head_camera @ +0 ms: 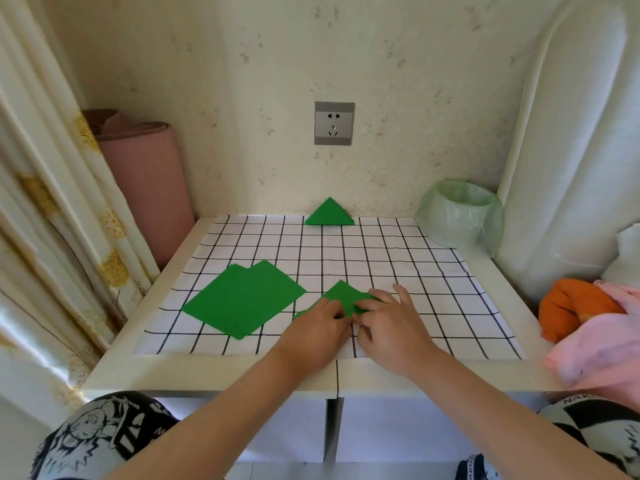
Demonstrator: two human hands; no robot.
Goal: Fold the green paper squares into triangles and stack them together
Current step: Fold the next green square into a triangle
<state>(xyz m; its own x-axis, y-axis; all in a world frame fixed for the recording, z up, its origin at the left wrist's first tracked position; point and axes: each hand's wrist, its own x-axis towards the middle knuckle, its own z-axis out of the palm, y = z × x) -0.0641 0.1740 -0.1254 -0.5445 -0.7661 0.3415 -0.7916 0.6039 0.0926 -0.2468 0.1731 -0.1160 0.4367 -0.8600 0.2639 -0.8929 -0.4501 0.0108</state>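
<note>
Two hands pressing one green sheet (341,295).
Left hand (317,336) and right hand (389,327) are pinching it on the grid mat (398,258); squares (242,299) are lying left, triangle (329,213) far back.

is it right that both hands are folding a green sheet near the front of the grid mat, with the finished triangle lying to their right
Not quite. In the head view both hands, left hand and right hand, fold a green sheet on the grid mat, but the finished triangle lies at the far edge, by the wall.

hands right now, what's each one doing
Left hand: fingers pressed down on the green paper, folding it.
Right hand: fingers pinching the same paper.
</note>
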